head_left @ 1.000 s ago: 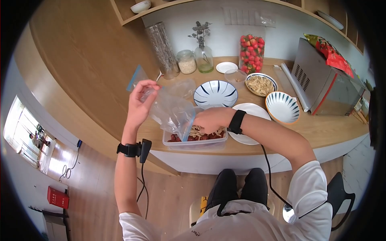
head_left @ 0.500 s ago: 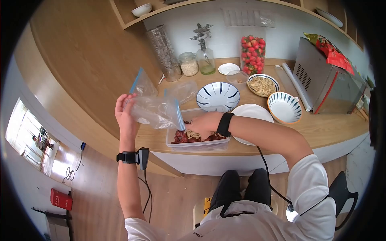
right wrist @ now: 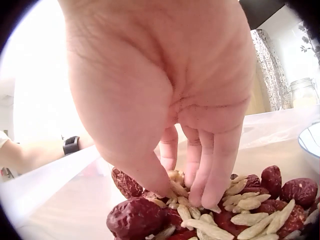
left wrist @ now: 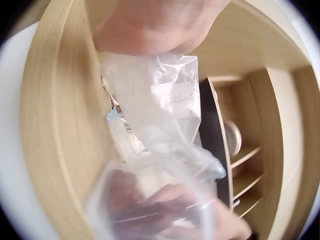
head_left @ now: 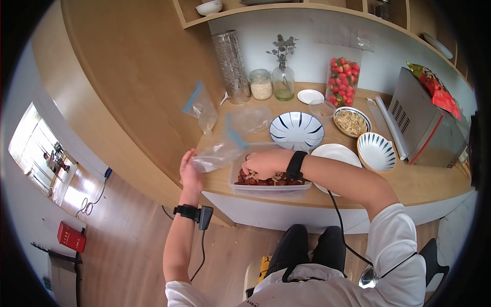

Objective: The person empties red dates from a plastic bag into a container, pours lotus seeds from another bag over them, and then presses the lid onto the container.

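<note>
In the head view my left hand (head_left: 190,171) holds the closed end of a clear zip bag (head_left: 217,156); its blue-edged mouth points toward the plastic container (head_left: 271,188). From the left wrist, the bag (left wrist: 167,95) hangs below the hand, wrinkled and see-through. My right hand (head_left: 268,162) is inside the container, palm side visible in the right wrist view. There its thumb and fingertips pinch into pale dried pieces (right wrist: 250,202) lying on dark red wrinkled dates (right wrist: 135,218). The fingertips are partly buried among them.
Behind the container stand a blue-striped bowl (head_left: 296,129), a white plate (head_left: 337,152) and a bowl of pale dried slices (head_left: 353,123). Another zip bag (head_left: 202,110) stands upright at the left. Strawberries in a clear container (head_left: 343,82) and a microwave (head_left: 427,117) are farther back.
My left hand has dropped lower with the bag, after the bag swung out to the left of the container. The right hand stays in the container. The head view has shifted.
</note>
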The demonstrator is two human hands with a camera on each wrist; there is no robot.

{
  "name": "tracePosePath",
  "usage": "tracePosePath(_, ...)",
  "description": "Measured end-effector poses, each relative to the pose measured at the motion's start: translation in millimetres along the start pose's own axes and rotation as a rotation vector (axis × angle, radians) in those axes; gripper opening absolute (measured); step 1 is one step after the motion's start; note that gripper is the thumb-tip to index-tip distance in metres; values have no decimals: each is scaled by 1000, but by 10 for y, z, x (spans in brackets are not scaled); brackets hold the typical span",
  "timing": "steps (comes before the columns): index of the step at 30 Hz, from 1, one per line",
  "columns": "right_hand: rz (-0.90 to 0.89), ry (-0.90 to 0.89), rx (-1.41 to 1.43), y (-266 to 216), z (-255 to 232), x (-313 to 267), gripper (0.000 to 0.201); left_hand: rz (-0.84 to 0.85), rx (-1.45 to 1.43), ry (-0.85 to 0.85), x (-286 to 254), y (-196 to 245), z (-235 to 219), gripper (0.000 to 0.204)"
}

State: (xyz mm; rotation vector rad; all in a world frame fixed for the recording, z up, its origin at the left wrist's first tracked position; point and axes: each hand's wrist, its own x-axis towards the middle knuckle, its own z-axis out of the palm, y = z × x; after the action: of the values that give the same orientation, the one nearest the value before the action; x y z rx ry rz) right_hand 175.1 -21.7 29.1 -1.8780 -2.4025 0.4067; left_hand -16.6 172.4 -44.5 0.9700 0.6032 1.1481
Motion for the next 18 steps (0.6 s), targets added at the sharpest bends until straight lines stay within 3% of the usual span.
tracePosePath(2,-26,11,16,79,2,-22,37,36,75,3,-40,-15,-21,20)
tracePosePath(4,-159,74,135,191,1,-95,39,190,395,-135,-87,18,-79,23)
tracePosePath(6,-49,57,58,193,-132,-263,44,183,431,-142,-143,165,-72,22)
tracePosePath(9,202,-236,-19,142,-362,-465,49,305,505,-404,-156,380,-20,17)
tracePosePath(13,182,-195,-45,267,-135,-540,45,284,537,-591,-227,657,135,18)
tracePosePath(15,150,-187,-21,261,-111,-515,43,254,844,-797,-387,747,305,32)
tracePosePath(16,119,-180,5,256,-111,-521,42,255,844,-801,-484,762,407,32)
tracePosePath(18,96,-172,60,247,-128,-541,40,408,1119,-770,-649,759,589,47)
